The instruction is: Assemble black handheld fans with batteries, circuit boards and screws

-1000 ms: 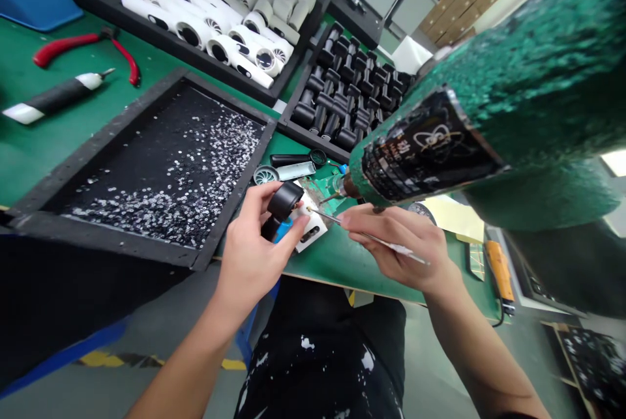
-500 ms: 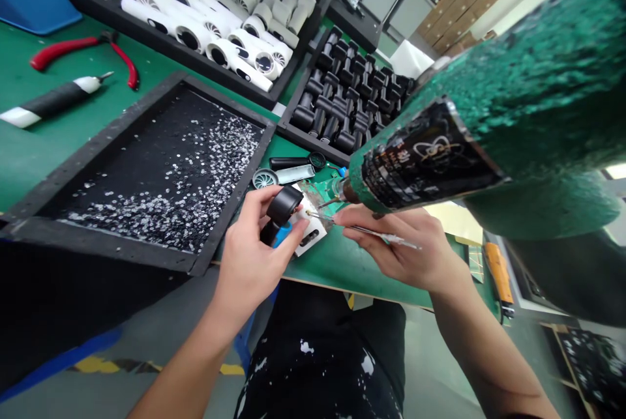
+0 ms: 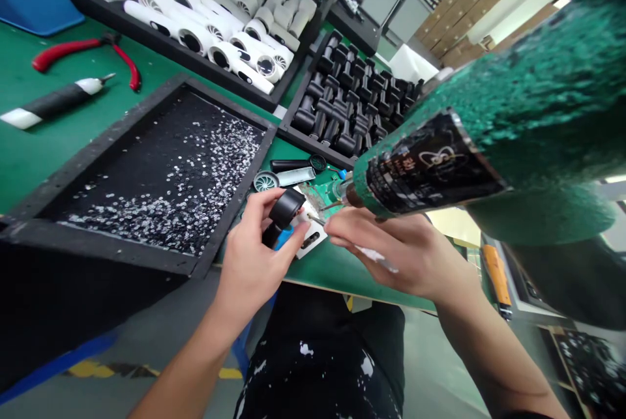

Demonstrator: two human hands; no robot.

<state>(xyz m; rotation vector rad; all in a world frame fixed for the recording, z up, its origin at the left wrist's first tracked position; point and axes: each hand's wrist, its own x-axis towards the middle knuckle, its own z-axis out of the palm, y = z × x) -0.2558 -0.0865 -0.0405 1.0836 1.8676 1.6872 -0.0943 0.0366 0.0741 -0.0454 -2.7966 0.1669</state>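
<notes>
**Black part held at the near desk edge**

At far left on the green desk [image 3: 44, 145], red-handled pliers [image 3: 83, 54] and a black-and-white-handled pointed tool [image 3: 49, 103] are lying well apart from the hands. Beside them, a black foam tray [image 3: 117, 246] is carrying scattered silvery flakes. The left hand [image 3: 252, 262] is gripping a black round-headed plastic part [image 3: 286, 206] at the desk's near edge, fingers clamped around it, above a white slotted block [image 3: 313, 236]. The right hand [image 3: 411, 253] is pinching a thin metal probe [image 3: 376, 255], fingers closed on its shaft. Whether the tip is touching the part cannot be told. A green glitter-coated cylinder [image 3: 513, 93] is filling the right side.
</notes>
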